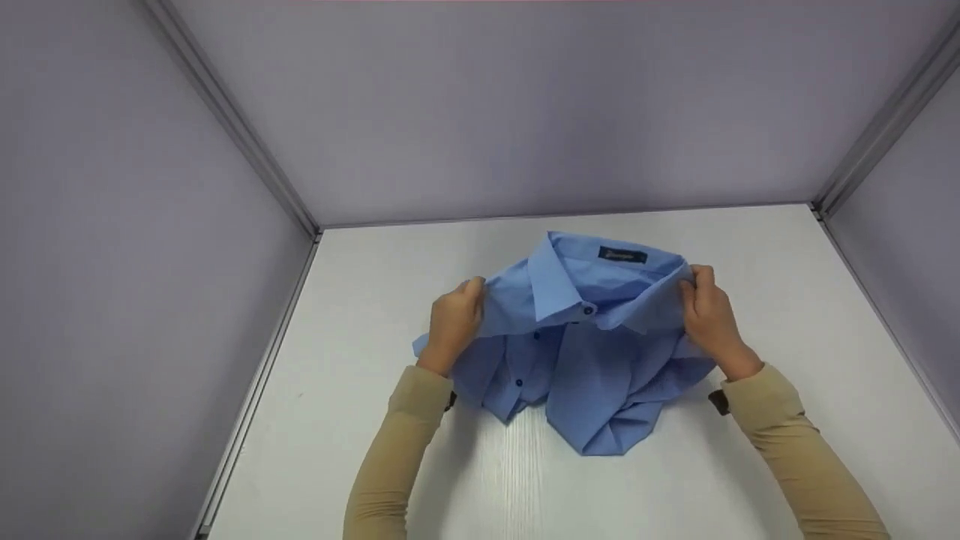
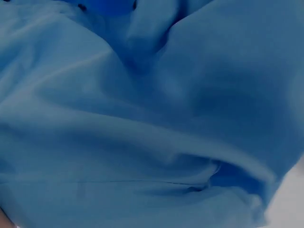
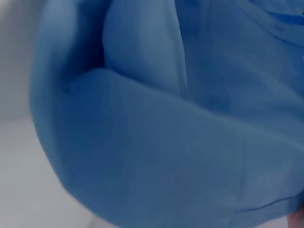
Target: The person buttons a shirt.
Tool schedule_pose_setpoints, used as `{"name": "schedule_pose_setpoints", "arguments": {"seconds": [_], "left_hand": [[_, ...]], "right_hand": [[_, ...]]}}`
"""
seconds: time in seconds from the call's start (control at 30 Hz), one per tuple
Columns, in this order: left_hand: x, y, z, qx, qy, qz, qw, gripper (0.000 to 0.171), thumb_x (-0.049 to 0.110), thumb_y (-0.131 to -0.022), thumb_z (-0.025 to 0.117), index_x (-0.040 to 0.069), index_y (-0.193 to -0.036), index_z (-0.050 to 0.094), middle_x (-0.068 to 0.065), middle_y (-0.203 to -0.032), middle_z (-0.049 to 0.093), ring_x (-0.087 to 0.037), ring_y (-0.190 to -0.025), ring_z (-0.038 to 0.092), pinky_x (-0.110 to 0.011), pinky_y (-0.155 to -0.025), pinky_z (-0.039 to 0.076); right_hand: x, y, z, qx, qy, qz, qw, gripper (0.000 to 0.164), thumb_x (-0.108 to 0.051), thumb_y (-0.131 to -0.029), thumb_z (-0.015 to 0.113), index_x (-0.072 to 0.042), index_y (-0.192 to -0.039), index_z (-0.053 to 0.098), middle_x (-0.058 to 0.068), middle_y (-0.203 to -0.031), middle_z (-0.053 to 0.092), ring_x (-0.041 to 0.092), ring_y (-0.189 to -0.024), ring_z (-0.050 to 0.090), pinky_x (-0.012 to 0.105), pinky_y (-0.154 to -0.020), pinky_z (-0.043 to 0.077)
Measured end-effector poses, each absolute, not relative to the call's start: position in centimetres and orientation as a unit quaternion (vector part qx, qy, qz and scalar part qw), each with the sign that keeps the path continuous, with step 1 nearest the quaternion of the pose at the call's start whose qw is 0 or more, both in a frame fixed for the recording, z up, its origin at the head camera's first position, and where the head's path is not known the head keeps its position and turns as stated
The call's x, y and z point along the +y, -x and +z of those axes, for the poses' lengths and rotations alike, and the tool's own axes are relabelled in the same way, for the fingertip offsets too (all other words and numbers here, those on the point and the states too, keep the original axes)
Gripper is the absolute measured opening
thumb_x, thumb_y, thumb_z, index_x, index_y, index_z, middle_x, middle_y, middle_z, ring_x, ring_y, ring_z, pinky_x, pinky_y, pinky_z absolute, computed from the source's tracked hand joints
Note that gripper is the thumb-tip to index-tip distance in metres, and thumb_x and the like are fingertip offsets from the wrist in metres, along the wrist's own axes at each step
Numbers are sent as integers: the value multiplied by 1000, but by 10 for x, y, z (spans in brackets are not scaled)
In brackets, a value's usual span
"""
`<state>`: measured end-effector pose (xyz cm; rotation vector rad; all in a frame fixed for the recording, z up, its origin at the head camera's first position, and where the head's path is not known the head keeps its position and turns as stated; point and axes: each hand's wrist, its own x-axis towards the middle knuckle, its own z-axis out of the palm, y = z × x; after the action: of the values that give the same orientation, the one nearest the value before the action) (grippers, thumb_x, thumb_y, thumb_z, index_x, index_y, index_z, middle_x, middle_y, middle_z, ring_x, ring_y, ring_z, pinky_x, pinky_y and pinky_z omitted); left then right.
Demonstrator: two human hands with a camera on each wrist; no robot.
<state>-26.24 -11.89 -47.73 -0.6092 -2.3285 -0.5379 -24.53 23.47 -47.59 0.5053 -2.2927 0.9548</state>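
Observation:
A light blue button-up shirt (image 1: 592, 360) hangs in loose folds between both hands, its collar (image 1: 556, 289) toward the far side and buttoned at the neck. A dark label (image 1: 622, 255) shows inside the neckline. My left hand (image 1: 456, 319) grips the shirt at the left shoulder. At the right shoulder, close to the collar, my right hand (image 1: 709, 311) pinches the cloth between thumb and fingers. Folds of the blue shirt (image 2: 142, 133) fill most of the left wrist view. Draped shirt cloth (image 3: 156, 152) likewise covers much of the right wrist view.
Beneath the shirt lies a white table (image 1: 337, 300). Grey panels enclose it: a back wall (image 1: 525, 112), a left wall (image 1: 135, 262) and a right wall (image 1: 900, 195), joined by metal corner strips. Tan sleeves cover both forearms.

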Motion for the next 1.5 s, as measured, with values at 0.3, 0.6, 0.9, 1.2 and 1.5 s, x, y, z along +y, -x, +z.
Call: {"name": "schedule_pose_setpoints", "arguments": {"seconds": [0.3, 0.6, 0.9, 1.2, 1.5], "left_hand": [[-126, 250, -414, -848, 295, -185, 399, 8, 6, -84, 55, 1, -80, 51, -9, -62, 53, -18, -43, 46, -30, -40, 40], [-130, 225, -381, -858, 315, -198, 354, 13, 7, -86, 49, 4, -74, 44, -1, -50, 33, -9, -40, 25, -26, -34, 25], [-134, 259, -434, -871, 233, -185, 392, 15, 12, -87, 52, 0, -78, 48, -7, -54, 47, -16, -42, 42, -31, -38, 37], [-130, 294, -512, -934, 136, -176, 281, 16, 16, -93, 45, 3, -84, 39, -5, -59, 40, -17, -48, 39, -33, -43, 38], [-146, 295, -558, -984, 38, -172, 28, 30, 29, -94, 40, 2, -107, 45, -14, -94, 54, -30, -85, 55, -44, -68, 44]], "right_hand": [[236, 256, -403, -818, -254, 314, 410, 35, -33, -92, 33, 0, -100, 42, 17, -71, 48, 24, -54, 43, 38, -50, 33], [239, 252, -347, -816, -322, 283, 388, 33, -30, -92, 42, 0, -100, 52, 13, -67, 49, 17, -53, 42, 26, -50, 32], [230, 283, -396, -861, -268, 312, 300, 13, -10, -92, 45, -1, -100, 46, 18, -69, 51, 29, -58, 48, 43, -55, 37], [211, 321, -464, -908, -192, 324, 183, 17, 0, -92, 40, 3, -109, 40, 24, -83, 56, 36, -71, 53, 48, -63, 39], [228, 333, -521, -941, -141, 308, 13, 39, -15, -92, 47, 6, -123, 36, 27, -101, 52, 39, -91, 50, 49, -77, 38]]}}
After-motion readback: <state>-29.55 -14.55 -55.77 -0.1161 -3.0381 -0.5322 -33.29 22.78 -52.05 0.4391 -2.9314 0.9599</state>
